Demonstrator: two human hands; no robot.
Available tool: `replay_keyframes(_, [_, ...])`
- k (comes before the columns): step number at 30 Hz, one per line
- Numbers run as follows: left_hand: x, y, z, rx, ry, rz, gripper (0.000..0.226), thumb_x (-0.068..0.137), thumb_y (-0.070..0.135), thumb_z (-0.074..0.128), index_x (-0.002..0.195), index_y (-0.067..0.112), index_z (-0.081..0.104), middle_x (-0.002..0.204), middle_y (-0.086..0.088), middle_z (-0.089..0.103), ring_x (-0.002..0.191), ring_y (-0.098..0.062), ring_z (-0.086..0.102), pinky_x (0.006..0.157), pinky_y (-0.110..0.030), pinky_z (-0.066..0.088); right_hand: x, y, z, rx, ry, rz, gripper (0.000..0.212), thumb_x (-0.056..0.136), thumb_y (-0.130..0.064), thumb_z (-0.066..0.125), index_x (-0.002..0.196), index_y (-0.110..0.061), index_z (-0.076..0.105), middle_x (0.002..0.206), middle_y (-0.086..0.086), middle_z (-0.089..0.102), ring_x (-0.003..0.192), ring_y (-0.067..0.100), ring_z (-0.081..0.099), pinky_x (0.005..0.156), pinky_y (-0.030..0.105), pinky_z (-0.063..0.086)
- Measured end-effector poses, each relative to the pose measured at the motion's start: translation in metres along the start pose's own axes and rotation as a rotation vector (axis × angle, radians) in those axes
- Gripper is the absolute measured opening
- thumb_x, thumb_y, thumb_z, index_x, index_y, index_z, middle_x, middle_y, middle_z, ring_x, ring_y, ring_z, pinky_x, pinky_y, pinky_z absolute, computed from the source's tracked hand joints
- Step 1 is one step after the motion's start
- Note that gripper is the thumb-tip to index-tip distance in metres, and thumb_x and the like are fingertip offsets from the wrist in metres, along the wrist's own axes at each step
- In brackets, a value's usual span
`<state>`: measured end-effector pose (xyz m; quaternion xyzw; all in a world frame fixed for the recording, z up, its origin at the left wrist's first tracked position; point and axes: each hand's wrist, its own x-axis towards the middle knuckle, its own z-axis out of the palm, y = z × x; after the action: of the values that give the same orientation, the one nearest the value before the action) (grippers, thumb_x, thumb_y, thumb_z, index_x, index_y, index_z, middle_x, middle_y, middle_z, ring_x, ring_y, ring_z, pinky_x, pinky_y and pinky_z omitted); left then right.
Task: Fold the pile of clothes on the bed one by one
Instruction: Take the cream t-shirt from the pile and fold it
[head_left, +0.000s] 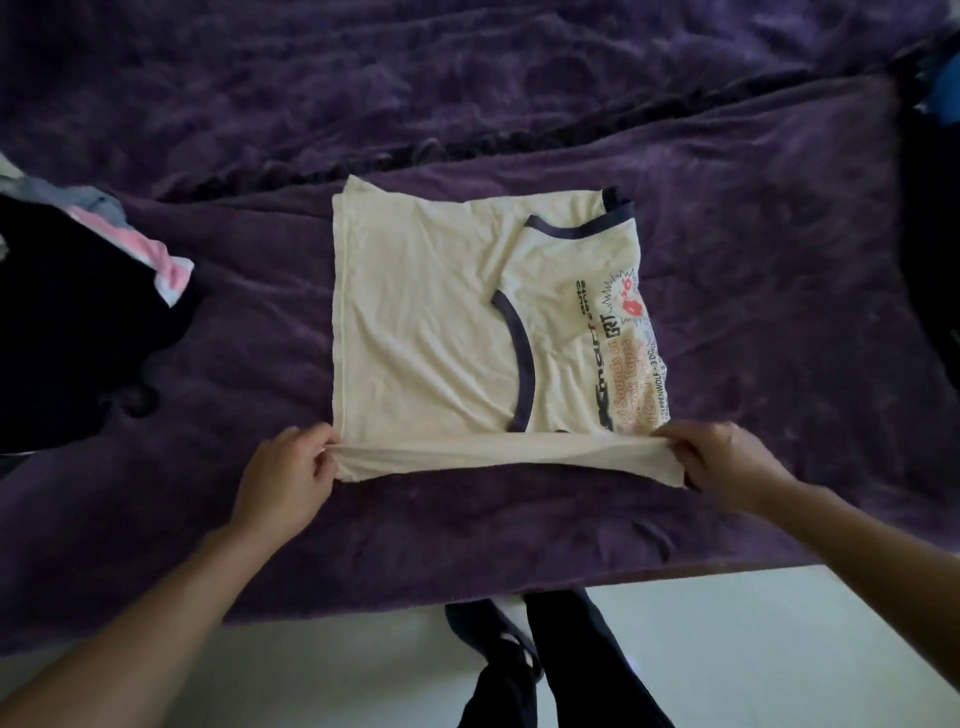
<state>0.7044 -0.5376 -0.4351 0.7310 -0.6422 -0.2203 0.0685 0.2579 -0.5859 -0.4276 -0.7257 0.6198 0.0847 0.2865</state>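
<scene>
Head view: the cream T-shirt (426, 312) with navy trim is lying partly folded at the centre of the purple bedspread (519, 104), with its printed side toward 3 o'clock. The left hand (291, 467) is pinching the shirt's near edge at the 7 o'clock corner, fingers curled round the cloth. The right hand (722, 457) is gripping the same edge at the 5 o'clock corner, fingers clamped on it. The edge is stretching taut between both hands. A pile of clothes (67, 312), dark with pink and white, is lying at 9 o'clock. More dark clothing (930, 208) is sitting at 2 o'clock. The pale floor (779, 649) is showing at 6 o'clock.
</scene>
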Motion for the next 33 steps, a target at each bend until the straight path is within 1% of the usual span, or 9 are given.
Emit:
replay_keyframes(7, [0.119, 0.014, -0.029, -0.114, 0.102, -0.102, 0.014, 0.083, 0.003, 0.057, 0.088, 0.012, 0.067, 0.081, -0.006, 0.069, 0.073, -0.026, 0.062, 0.067, -0.04, 0.051, 0.13, -0.011, -0.101, 0.082, 0.076, -0.024, 0.024, 0.085, -0.003, 0.054, 0.097, -0.014, 0.072, 0.077, -0.005, 0.059, 0.082, 0.023, 0.06, 0.071, 0.027, 0.038])
replay_keyframes(12, [0.229, 0.024, -0.039, -0.112, 0.195, -0.218, 0.021, 0.083, 0.002, 0.054, 0.094, 0.008, 0.07, 0.094, -0.013, 0.071, 0.088, -0.031, 0.064, 0.077, -0.035, 0.047, 0.256, -0.016, -0.144, 0.065, 0.11, 0.005, 0.023, 0.085, -0.005, 0.053, 0.101, -0.01, 0.07, 0.096, 0.01, 0.065, 0.097, 0.031, 0.061, 0.076, 0.029, 0.041])
replay_keyframes(16, [0.299, 0.027, -0.036, -0.06, 0.306, -0.35, 0.029, 0.085, 0.007, 0.051, 0.112, 0.008, 0.064, 0.115, -0.02, 0.064, 0.109, -0.038, 0.056, 0.094, -0.041, 0.044, 0.329, -0.016, -0.15, -0.021, 0.248, 0.118, 0.029, 0.09, -0.025, 0.05, 0.117, -0.018, 0.059, 0.111, 0.015, 0.063, 0.101, 0.037, 0.059, 0.073, 0.038, 0.043])
replay_keyframes(19, [0.303, 0.039, -0.011, 0.135, 0.296, -0.216, 0.035, 0.085, 0.012, 0.057, 0.12, 0.009, 0.059, 0.125, -0.023, 0.051, 0.114, -0.043, 0.045, 0.095, -0.051, 0.041, 0.337, -0.012, -0.125, -0.098, 0.283, 0.07, 0.044, 0.089, -0.03, 0.054, 0.131, -0.02, 0.048, 0.131, 0.015, 0.048, 0.117, 0.04, 0.047, 0.086, 0.048, 0.043])
replay_keyframes(22, [0.276, 0.053, 0.027, 0.26, 0.075, -0.006, 0.048, 0.086, 0.018, 0.061, 0.133, 0.013, 0.052, 0.144, -0.017, 0.037, 0.129, -0.04, 0.035, 0.098, -0.054, 0.035, 0.31, 0.0, -0.085, -0.07, 0.148, 0.042, 0.067, 0.085, -0.039, 0.061, 0.145, -0.029, 0.031, 0.152, 0.008, 0.029, 0.133, 0.034, 0.034, 0.097, 0.052, 0.04])
replay_keyframes(25, [0.271, 0.046, 0.045, 0.266, 0.007, -0.05, 0.06, 0.088, 0.023, 0.06, 0.144, 0.017, 0.039, 0.155, -0.014, 0.022, 0.143, -0.033, 0.02, 0.104, -0.055, 0.03, 0.279, 0.01, -0.058, 0.219, 0.258, 0.354, 0.083, 0.077, -0.05, 0.067, 0.146, -0.032, 0.024, 0.147, 0.004, 0.038, 0.129, 0.029, 0.041, 0.096, 0.049, 0.043])
replay_keyframes(27, [0.277, 0.045, 0.043, 0.232, 0.066, -0.063, 0.06, 0.087, 0.024, 0.061, 0.143, 0.016, 0.039, 0.153, -0.017, 0.026, 0.141, -0.035, 0.025, 0.1, -0.056, 0.033, 0.269, 0.007, -0.053, 0.494, 0.253, 0.529, 0.078, 0.071, -0.055, 0.073, 0.136, -0.024, 0.041, 0.128, 0.004, 0.057, 0.111, 0.029, 0.058, 0.091, 0.046, 0.05])
replay_keyframes(30, [0.282, 0.041, 0.024, 0.201, 0.153, -0.107, 0.057, 0.085, 0.023, 0.065, 0.138, 0.013, 0.044, 0.145, -0.019, 0.036, 0.129, -0.04, 0.037, 0.092, -0.056, 0.038, 0.267, -0.008, -0.064, 1.033, 0.058, 0.582, 0.05, 0.07, -0.031, 0.084, 0.112, -0.016, 0.061, 0.103, 0.009, 0.072, 0.085, 0.028, 0.072, 0.073, 0.046, 0.06])
replay_keyframes(33, [0.279, 0.034, -0.002, 0.327, 0.148, -0.06, 0.035, 0.077, 0.014, 0.071, 0.109, 0.007, 0.059, 0.113, -0.019, 0.053, 0.103, -0.04, 0.05, 0.079, -0.05, 0.043, 0.265, -0.019, -0.088, 1.149, 0.023, 0.492, 0.037, 0.071, -0.019, 0.084, 0.103, -0.014, 0.065, 0.091, 0.011, 0.075, 0.077, 0.029, 0.073, 0.062, 0.046, 0.06])
